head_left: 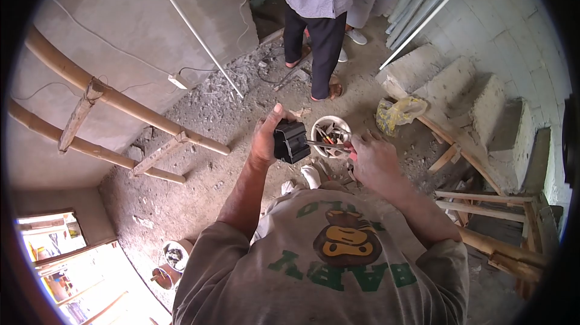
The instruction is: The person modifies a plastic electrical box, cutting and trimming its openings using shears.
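My left hand [266, 138] is wrapped round a black plastic electrical box [292, 142], its thumb pointing up along the side. In my right hand [376, 159] are pliers [329, 145] with red on the handle. The slim metal jaws reach left and meet the near right side of the box; whether they grip its edge I cannot tell. Below the tool stands a white bucket [315, 130] filled with several hand tools, partly hidden by my right hand.
A bamboo ladder [130, 119] leans at the left. Two people [317, 17] stand ahead. Concrete steps [459, 86] rise at the right, with a yellow plastic bag [396, 115] beside them. Rubble covers the floor [211, 168]. Two containers [172, 258] sit lower left.
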A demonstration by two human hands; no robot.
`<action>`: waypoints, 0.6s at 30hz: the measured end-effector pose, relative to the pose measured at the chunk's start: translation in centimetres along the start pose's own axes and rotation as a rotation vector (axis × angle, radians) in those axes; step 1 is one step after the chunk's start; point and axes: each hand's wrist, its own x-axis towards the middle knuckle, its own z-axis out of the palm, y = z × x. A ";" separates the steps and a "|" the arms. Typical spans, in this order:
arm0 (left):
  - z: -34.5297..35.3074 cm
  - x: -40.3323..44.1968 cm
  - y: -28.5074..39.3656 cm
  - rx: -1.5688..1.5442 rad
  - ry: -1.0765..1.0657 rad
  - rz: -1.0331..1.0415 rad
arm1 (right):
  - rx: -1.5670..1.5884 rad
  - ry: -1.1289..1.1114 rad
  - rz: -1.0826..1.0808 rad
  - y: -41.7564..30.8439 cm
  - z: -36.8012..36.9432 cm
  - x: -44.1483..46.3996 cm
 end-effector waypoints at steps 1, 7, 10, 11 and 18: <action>0.0 0.1 -0.1 0.017 0.002 -0.006 | -0.025 -0.015 -0.018 0.1 -0.3 0.2; 0.5 -0.3 0.6 0.100 -0.027 0.007 | -0.152 -0.019 -0.074 0.3 -1.2 0.6; 0.4 -0.2 0.6 0.167 -0.061 0.060 | -0.178 -0.040 -0.072 0.3 -1.5 0.8; 0.5 -0.2 0.7 0.164 -0.059 0.059 | -0.172 -0.043 -0.072 0.3 -1.4 0.9; 0.5 0.0 0.5 0.218 -0.068 0.090 | -0.075 -0.115 -0.041 0.2 -1.5 1.1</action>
